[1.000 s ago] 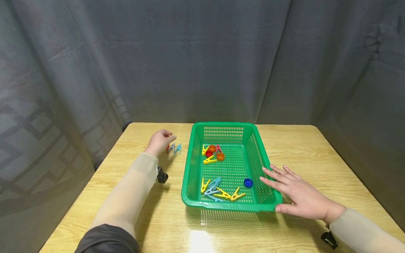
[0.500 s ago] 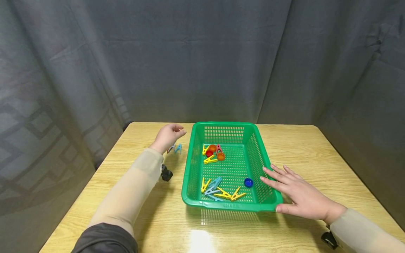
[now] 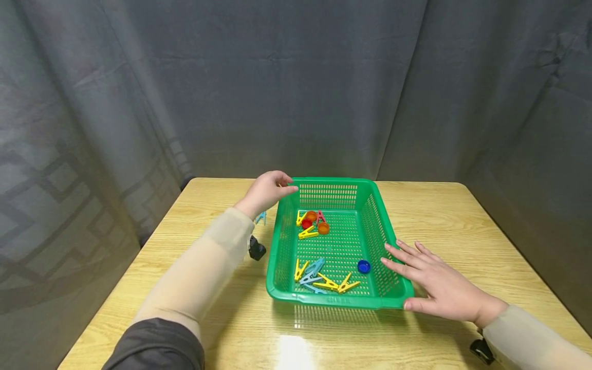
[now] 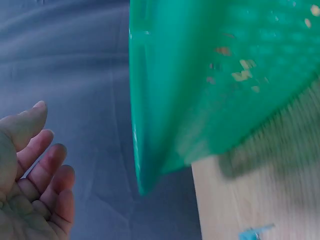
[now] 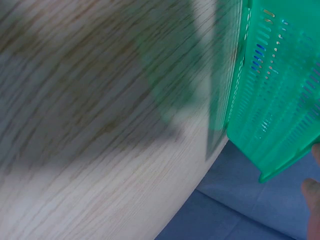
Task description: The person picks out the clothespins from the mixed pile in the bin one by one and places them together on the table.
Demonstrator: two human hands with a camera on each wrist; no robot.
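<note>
I have dark grey curtain cloth (image 3: pixel 296 92) closing off the far side and both flanks, hanging in soft folds, with a slanting line (image 3: pixel 399 103), seam or edge, right of centre. Low on the left, an angular lattice-like pattern (image 3: pixel 51 180) shows faintly on it. Below me sits a pale wood-grain worktop (image 3: pixel 444 216) with rounded far corners; bright glare (image 3: pixel 294 352) lies at the bottom of my head view. My wrist feeds render the cloth bluer.

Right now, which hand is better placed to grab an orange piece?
Probably the left hand, by the far-left corner of the green basket, nearer the orange pieces; the right hand is at the near-right corner.
</note>
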